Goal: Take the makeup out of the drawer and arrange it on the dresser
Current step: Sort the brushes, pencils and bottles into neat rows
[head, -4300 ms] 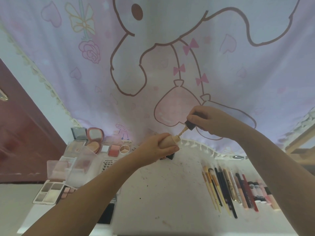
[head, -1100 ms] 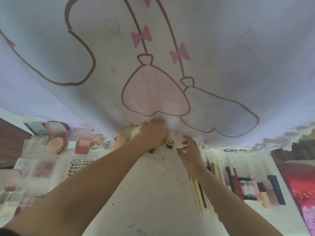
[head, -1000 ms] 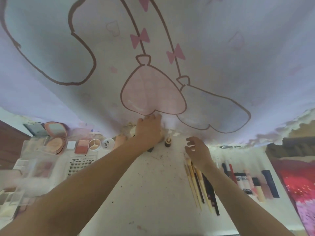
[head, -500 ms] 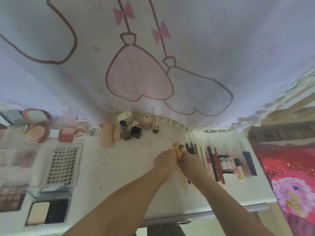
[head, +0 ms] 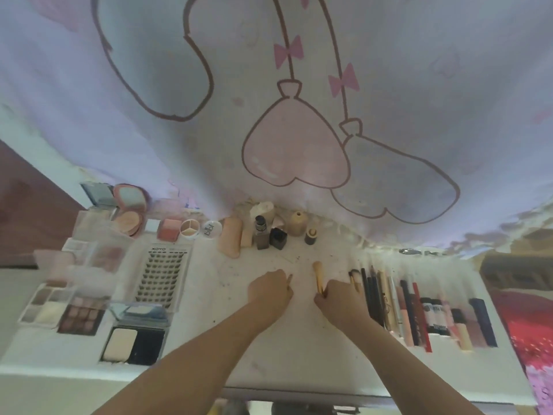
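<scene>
Each grip pinches a slim brush: left hand [head: 270,290], right hand [head: 338,301] holding the tan-handled one [head: 318,277]. Left's looks barely caught; it could roll into the pencil row [head: 389,298] along the desk's [head: 293,354] right edge.

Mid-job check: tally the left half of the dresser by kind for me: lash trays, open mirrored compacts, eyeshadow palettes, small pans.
Lash tray: 1
Open mirrored compacts: 3
Eyeshadow palettes: 2
Small pans in the back row: 4
Total: 10, leaving out the blurred clear cases.

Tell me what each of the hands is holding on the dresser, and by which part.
The right hand grips a gold-handled brush by its handle, bristles pointing away. The left hand holds a thin gold stick, mostly hidden; which part cannot be told.
</scene>
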`<state>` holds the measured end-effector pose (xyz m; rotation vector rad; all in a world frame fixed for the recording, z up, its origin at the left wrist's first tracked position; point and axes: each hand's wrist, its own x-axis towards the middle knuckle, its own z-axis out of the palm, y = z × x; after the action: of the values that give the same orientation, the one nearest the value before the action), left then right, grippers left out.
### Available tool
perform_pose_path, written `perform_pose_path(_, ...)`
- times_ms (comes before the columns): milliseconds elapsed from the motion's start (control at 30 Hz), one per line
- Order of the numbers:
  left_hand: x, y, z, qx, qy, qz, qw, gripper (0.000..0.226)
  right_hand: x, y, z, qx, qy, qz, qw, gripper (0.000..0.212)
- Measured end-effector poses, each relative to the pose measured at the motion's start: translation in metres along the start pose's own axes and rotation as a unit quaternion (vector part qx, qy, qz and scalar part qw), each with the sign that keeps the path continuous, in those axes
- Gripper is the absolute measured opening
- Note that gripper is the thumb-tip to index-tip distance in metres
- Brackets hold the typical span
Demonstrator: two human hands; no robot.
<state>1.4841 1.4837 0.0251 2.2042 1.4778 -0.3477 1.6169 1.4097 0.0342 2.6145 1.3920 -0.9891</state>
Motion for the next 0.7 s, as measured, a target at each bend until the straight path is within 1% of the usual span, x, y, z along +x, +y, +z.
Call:
perform_pose_path(133,-0.016,-0.080,-0.023,0.024,0.053,-0.055,0.997,0.028,-0.007,-0.060,0.032,-0.001,-0.031,-0.051,0.998,0.023)
perform_pose_path(267,-0.013,-0.129,-0.041,0.045,0.082,-0.070,0.993,0.031,-0.012,-0.125,0.060,0.033,-0.049,-0.069,0.996,0.023)
perform_pose_path(367,-0.003,-0.143,-0.044,0.044,0.067,-0.077,0.994,0.029,-0.013,-0.152,0.076,0.053,-0.035,-0.049,0.997,0.022)
perform_pose_path(467,0.005,-0.145,-0.041,0.042,0.046,-0.088,0.994,0.030,-0.012,-0.160,0.086,0.054,-0.025,-0.034,0.998,0.023)
perform_pose_path(600,0.011,-0.145,-0.036,0.070,0.020,-0.078,0.994,0.032,-0.010,-0.161,0.090,0.016,-0.020,-0.046,0.999,0.025)
perform_pose_path(700,0.013,-0.149,-0.035,0.064,0.011,-0.071,0.995,0.031,-0.010,-0.159,0.087,0.013,-0.030,-0.053,0.998,0.031)
